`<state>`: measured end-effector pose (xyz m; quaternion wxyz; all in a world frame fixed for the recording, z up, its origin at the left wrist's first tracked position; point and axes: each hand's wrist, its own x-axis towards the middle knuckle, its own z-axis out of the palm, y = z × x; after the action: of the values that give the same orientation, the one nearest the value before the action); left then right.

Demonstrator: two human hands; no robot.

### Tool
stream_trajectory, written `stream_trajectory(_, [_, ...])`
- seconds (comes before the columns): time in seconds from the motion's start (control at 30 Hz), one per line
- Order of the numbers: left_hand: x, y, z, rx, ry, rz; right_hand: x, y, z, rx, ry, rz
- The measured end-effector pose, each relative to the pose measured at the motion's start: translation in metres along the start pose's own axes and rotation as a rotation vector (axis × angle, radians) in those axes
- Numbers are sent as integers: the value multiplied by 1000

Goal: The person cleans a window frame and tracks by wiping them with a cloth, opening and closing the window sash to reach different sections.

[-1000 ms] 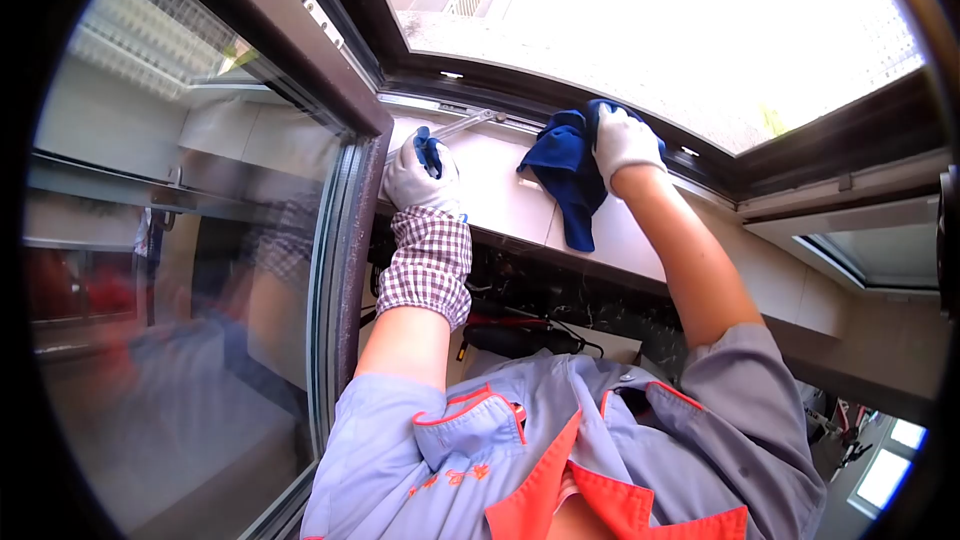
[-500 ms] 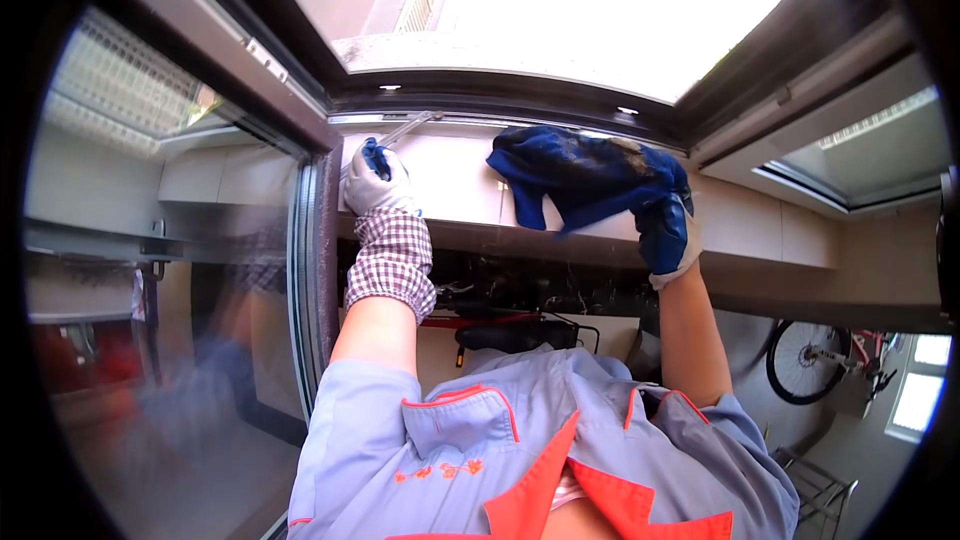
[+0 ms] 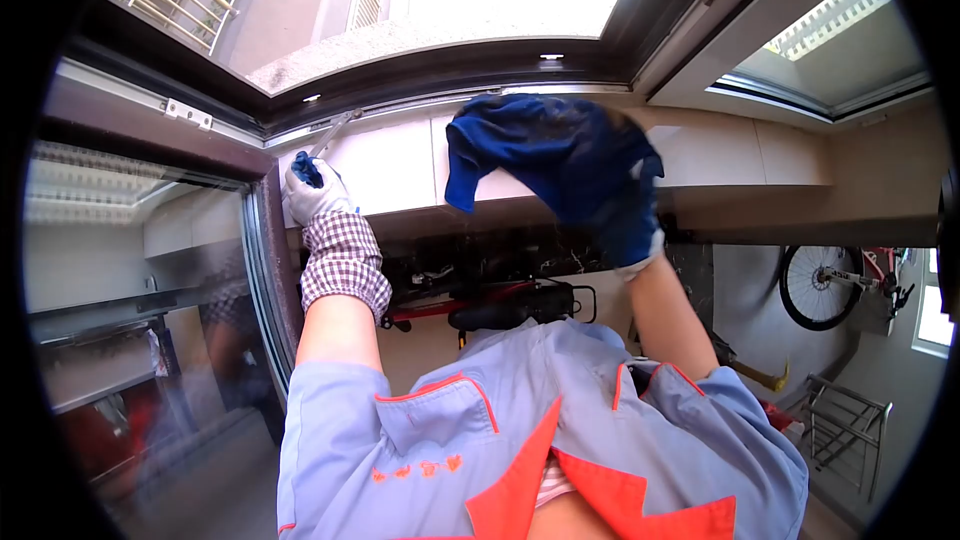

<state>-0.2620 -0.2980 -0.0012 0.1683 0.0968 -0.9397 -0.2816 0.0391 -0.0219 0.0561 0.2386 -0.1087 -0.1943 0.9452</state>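
Observation:
My left hand (image 3: 318, 190), in a white glove with blue at the fingers, is closed over the window sill (image 3: 390, 175), beside the open window sash. Whatever its curled fingers hold, if anything, is hidden. A thin metal stay arm (image 3: 334, 132) runs from beside that hand up to the frame. A blue-gloved right hand (image 3: 630, 225) of mine grips a dark blue cloth (image 3: 545, 145) with brownish dirt patches. The cloth hangs spread out over the sill, its lower edge loose, and covers part of the window track.
The opened glass sash (image 3: 270, 270) stands at left, close to my left arm. Another sash (image 3: 800, 50) is at upper right. Below the sill are dark bicycle parts (image 3: 500, 312); a second bicycle (image 3: 825, 285) and a metal rack (image 3: 845, 420) are at right.
My view has shifted, so the window and both arms appear further left. The cloth has been lifted and bunched, with my right hand now partly beneath it. My left hand stays beside the stay arm.

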Motion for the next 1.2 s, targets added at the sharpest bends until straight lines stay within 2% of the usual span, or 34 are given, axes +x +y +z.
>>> stream_trajectory(0.07, [0,2,0,16,10,16,1,22,-20,105,-157,105])
stream_trajectory(0.17, [7,-18,18,-83,63,58,-7,21,-30,-217,39,145])
stream_trajectory(0.2, [7,-16,16,-84,55,39,-15,5,16,-83,138,163])
stream_trajectory(0.3, [-2,4,-2,-17,-6,-24,-19,-16,46,-295,19,62])
stream_trajectory(0.43, [-7,15,-14,9,-34,-19,-3,0,30,-819,113,-96])
stream_trajectory(0.53, [-6,10,-9,-32,-2,28,40,3,61,-1162,-89,-342])
stream_trajectory(0.57, [-4,4,-4,-14,7,52,60,9,69,-1291,-232,-454])
stream_trajectory(0.63, [-1,-2,1,-29,4,60,88,34,91,-1524,-207,-455])
stream_trajectory(0.7, [-4,3,-4,-57,12,73,118,61,115,-1913,-188,-224])
stream_trajectory(0.77, [-3,1,-3,-68,11,95,158,100,108,-1957,-322,-288])
stream_trajectory(0.83, [-4,4,-8,-75,7,102,181,120,124,-2129,-407,1])
stream_trajectory(0.87, [-5,5,-8,-79,3,107,192,133,112,-2207,-455,-163])
stream_trajectory(0.9, [-5,3,-4,-110,39,123,202,139,99,-2269,-477,-184])
stream_trajectory(0.97, [-5,2,-3,-142,54,148,205,141,102,-2263,-454,-123])
stream_trajectory(1.07, [-3,-5,4,-142,62,170,198,116,115,-2435,-493,20])
stream_trajectory(1.1, [-2,-11,7,-159,69,191,195,105,108,-2429,-472,-96])
stream_trajectory(1.2, [-3,-3,1,-95,42,156,188,69,84,-2389,-358,-225])
